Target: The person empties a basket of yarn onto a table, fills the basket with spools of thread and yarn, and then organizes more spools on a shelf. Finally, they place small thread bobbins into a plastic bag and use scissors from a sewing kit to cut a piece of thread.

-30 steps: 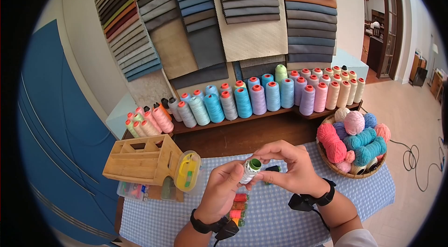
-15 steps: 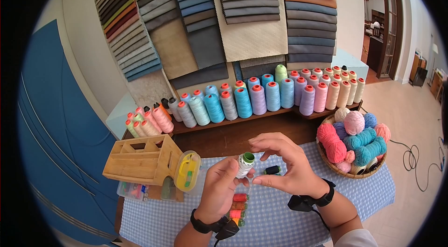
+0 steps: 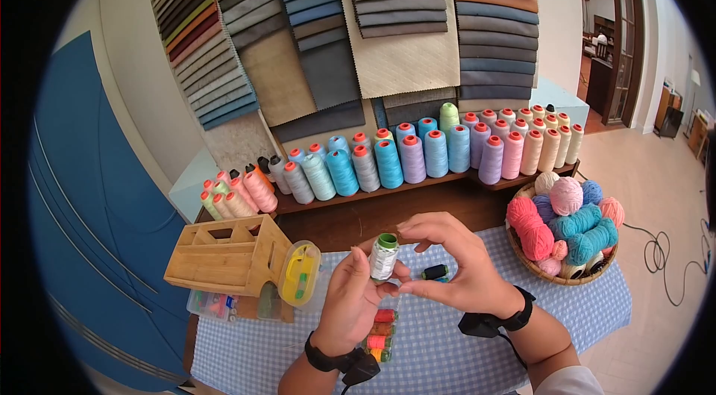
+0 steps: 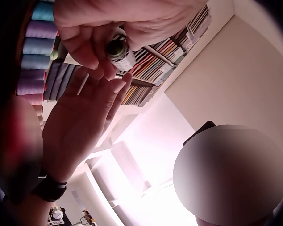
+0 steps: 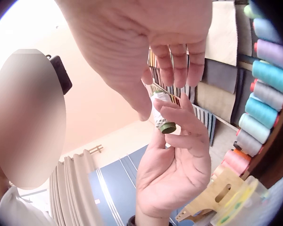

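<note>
A small spool of white thread with a green core (image 3: 384,257) is pinched upright between the thumb and fingers of the left hand (image 3: 353,298). Just to its right the right hand (image 3: 464,268) is spread, thumb and fingers apart in a loose curve, nothing gripped. The right wrist view shows the left hand (image 5: 174,165) round the white spool (image 5: 161,110), below the right hand's fingers. In the left wrist view the right hand (image 4: 80,117) is beside the spool (image 4: 122,56). Between the hands, farther back, lies a dark spool (image 3: 433,272).
Red, brown and orange spools (image 3: 380,335) lie on the checked cloth (image 3: 261,350). A wooden organizer (image 3: 224,257) and a yellow-lined plastic container (image 3: 300,273) are at left, a yarn basket (image 3: 556,273) at right. Large thread cones (image 3: 389,164) line the back shelf.
The right hand's fingers have come off the white spool. The left hand has carried the spool slightly left and up and turned it more upright. The dark spool has come into fuller view.
</note>
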Demonstrator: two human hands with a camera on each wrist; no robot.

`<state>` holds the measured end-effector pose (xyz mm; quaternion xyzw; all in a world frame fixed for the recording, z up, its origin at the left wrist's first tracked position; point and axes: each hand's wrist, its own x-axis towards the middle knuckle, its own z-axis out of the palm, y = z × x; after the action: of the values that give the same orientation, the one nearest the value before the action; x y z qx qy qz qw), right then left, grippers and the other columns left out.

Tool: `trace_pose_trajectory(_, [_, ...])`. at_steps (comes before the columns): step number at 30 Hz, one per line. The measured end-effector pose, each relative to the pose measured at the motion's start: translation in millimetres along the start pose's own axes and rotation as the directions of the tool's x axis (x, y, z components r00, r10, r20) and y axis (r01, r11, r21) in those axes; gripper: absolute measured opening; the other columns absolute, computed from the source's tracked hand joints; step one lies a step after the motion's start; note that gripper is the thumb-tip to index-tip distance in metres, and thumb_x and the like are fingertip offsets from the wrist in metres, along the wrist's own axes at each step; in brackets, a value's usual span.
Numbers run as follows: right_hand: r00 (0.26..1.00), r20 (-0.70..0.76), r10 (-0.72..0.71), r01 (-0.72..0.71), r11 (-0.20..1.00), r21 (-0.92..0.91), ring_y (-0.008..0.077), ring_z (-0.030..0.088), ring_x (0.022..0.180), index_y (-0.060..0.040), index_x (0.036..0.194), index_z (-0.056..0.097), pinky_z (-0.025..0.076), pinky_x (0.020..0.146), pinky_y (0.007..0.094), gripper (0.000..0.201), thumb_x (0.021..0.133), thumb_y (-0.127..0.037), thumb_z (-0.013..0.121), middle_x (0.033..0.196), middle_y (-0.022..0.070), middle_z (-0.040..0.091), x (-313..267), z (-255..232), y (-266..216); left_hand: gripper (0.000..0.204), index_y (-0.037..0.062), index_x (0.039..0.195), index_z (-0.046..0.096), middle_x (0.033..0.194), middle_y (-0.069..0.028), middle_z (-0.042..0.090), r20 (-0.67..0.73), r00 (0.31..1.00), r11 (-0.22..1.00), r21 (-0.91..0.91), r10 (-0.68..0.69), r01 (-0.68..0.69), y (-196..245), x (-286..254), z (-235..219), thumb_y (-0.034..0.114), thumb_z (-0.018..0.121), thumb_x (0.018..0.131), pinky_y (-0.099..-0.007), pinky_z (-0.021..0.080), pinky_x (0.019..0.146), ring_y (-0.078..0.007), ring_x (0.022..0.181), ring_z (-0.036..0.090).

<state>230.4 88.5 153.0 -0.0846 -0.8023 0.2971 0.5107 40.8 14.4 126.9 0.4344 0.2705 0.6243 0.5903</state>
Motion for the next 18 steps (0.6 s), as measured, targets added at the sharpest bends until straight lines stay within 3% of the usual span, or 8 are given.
trace_pose_trajectory(4, [0.989, -0.028, -0.148, 0.138, 0.966, -0.218, 0.0325, 0.062, 0.116, -0.0052, 0.13, 0.061, 0.053, 0.092, 0.0397, 0.066, 0.071, -0.014, 0.088, 0.129, 0.014, 0.061, 0.5, 7.8, -2.2, 0.049, 0.0023, 0.14, 0.048, 0.119, -0.0112, 0.065, -0.036, 0.999, 1.0, 0.004, -0.014, 0.014, -0.2, 0.0, 9.8, 0.04, 0.038, 0.11, -0.0348, 0.052, 0.088, -0.0195, 0.111, 0.064])
trace_pose_trajectory(6, [0.965, 0.044, -0.258, 0.255, 0.889, -0.381, 0.0342, 0.061, 0.116, -0.0062, 0.131, 0.06, 0.052, 0.097, 0.0425, 0.069, 0.068, -0.016, 0.086, 0.129, 0.013, 0.061, 0.3, 10.5, 0.7, 0.048, 0.0019, 0.14, 0.046, 0.128, -0.0104, 0.061, -0.069, 0.997, 1.0, -0.015, 0.021, -0.022, -3.8, -0.8, 10.2, 0.039, 0.04, 0.11, -0.0352, 0.051, 0.093, -0.0193, 0.119, 0.06])
trace_pose_trajectory(10, [0.952, 0.012, -0.306, 0.281, 0.857, -0.431, 0.0321, 0.062, 0.115, -0.005, 0.129, 0.061, 0.053, 0.091, 0.0417, 0.066, 0.068, -0.015, 0.085, 0.127, 0.0116, 0.062, -3.0, 13.5, 6.8, 0.047, 0.0016, 0.139, 0.047, 0.131, -0.0096, 0.059, -0.031, 0.999, 0.999, -0.001, 0.037, -0.038, -8.5, 0.5, 7.9, 0.037, 0.043, 0.11, -0.0359, 0.05, 0.097, -0.0181, 0.122, 0.057])
trace_pose_trajectory(13, [0.935, 0.006, -0.353, 0.313, 0.822, -0.476, 0.0315, 0.063, 0.111, -0.0043, 0.128, 0.061, 0.053, 0.087, 0.0412, 0.065, 0.068, -0.013, 0.084, 0.123, 0.011, 0.065, -2.6, 10.1, 6.0, 0.049, 0.0038, 0.14, 0.045, 0.132, -0.0079, 0.057, 0.007, 1.0, 0.996, 0.086, 0.016, -0.017, -6.0, 0.6, 10.7, 0.042, 0.037, 0.11, -0.0383, 0.047, 0.101, -0.0163, 0.12, 0.057])
trace_pose_trajectory(15, [0.936, -0.014, -0.352, 0.304, 0.828, -0.472, 0.0315, 0.064, 0.109, -0.0043, 0.127, 0.062, 0.053, 0.087, 0.0411, 0.065, 0.067, -0.013, 0.084, 0.121, 0.0106, 0.066, -0.7, 7.6, 3.4, 0.04, 0.0022, 0.137, 0.047, 0.129, -0.0096, 0.059, -0.001, 0.99, 0.979, 0.148, 0.144, -0.142, -2.5, 2.7, 12.9, 0.03, 0.05, 0.108, -0.036, 0.045, 0.101, -0.0182, 0.119, 0.058])
trace_pose_trajectory(16, [0.936, -0.035, -0.35, 0.294, 0.833, -0.469, 0.0314, 0.064, 0.108, -0.0044, 0.127, 0.062, 0.053, 0.086, 0.0409, 0.065, 0.066, -0.012, 0.084, 0.119, 0.0102, 0.067, 0.3, 5.7, 1.7, 0.04, 0.0022, 0.137, 0.047, 0.129, -0.0096, 0.059, -0.012, 0.989, 0.979, 0.146, 0.144, -0.141, 0.6, 4.9, 11.3, 0.03, 0.05, 0.108, -0.036, 0.045, 0.101, -0.0182, 0.119, 0.058])
trace_pose_trajectory(18, [0.941, -0.029, -0.338, 0.292, 0.849, -0.44, 0.0314, 0.065, 0.104, -0.004, 0.126, 0.062, 0.054, 0.085, 0.0409, 0.066, 0.064, -0.012, 0.085, 0.117, 0.0103, 0.067, 2.1, -0.7, -3.3, 0.041, 0.0033, 0.136, 0.048, 0.129, -0.0107, 0.059, 0.078, 0.95, 0.776, 0.557, 0.304, -0.294, 10.4, 6.5, 2.1, 0.02, 0.063, 0.102, -0.0354, 0.046, 0.099, -0.0193, 0.119, 0.058])
